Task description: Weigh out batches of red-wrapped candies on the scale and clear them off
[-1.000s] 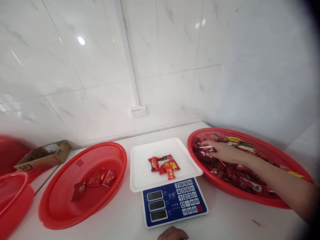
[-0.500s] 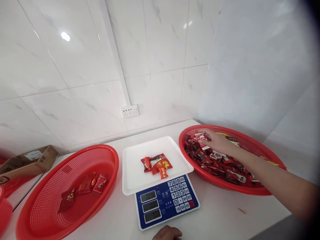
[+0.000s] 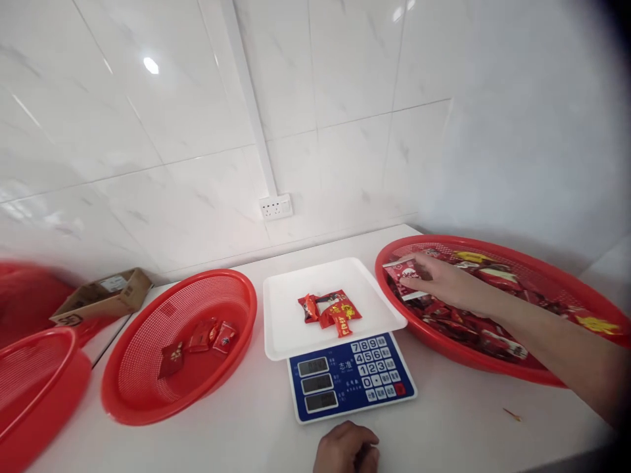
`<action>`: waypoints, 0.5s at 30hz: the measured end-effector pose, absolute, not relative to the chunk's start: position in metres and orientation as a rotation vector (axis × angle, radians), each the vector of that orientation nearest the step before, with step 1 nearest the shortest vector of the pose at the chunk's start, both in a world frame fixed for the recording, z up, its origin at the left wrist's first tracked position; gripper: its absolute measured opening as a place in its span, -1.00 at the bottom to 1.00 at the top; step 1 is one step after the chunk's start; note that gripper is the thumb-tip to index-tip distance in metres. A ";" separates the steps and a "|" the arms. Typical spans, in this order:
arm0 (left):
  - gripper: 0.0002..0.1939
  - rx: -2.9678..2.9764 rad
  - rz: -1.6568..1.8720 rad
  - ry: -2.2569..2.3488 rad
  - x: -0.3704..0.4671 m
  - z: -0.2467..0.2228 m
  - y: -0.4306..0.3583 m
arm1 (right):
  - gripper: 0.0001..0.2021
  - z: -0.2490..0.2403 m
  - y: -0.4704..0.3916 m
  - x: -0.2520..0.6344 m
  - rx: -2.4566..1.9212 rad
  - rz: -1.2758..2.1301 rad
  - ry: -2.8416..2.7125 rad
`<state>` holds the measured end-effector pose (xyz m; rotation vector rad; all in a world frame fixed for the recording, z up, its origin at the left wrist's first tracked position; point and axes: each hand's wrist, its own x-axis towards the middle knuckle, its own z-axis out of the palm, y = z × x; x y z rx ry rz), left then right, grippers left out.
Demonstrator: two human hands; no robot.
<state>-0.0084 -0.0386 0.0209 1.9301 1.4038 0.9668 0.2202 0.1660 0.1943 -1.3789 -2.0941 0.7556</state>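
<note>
Right hand (image 3: 446, 281) reaching into the large red basket (image 3: 552, 378) at the right edge of the counter, fingers pinched on a red-and-white wrapped packet (image 3: 405, 270), lifted slightly above the heap near the basket's left rim. Forearm lying across the pile of red packets (image 3: 473, 328) that fills the basket.

Left hand (image 3: 348, 450) resting at the near edge of the counter, just in front of the scale, fingers curled into a loose fist; nothing seen in it, though only part shows.

Blue-faced electronic scale (image 3: 351, 376) at the centre of the counter, white weighing tray (image 3: 286, 328) on top. A few red packets (image 3: 331, 311) lying together in the middle of the tray, touching one another. Displays lit but digits unreadable.

Left of the scale, a second red basket (image 3: 148, 394) holding a small group of red packets (image 3: 200, 338) on its floor, otherwise mostly bare mesh. Further left, another red basket (image 3: 29, 394) at the counter's left edge, with a cardboard box (image 3: 101, 302) behind it against the wall. Wall socket (image 3: 276, 207) above the scale.

Judged progress: early. One small lot apparently set aside at left, a further lot partly built on the tray, one more packet in the fingers, the bulk of the stock untouched in the right basket.
</note>
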 end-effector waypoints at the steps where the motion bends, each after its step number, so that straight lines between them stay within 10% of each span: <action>1: -0.79 1.914 0.956 1.406 -0.009 0.023 -0.039 | -0.67 0.197 0.160 0.209 -1.333 0.783 -2.125; 15: -0.75 1.813 0.944 1.481 -0.006 0.028 -0.043 | -0.62 0.157 0.121 0.103 -0.884 0.443 -2.506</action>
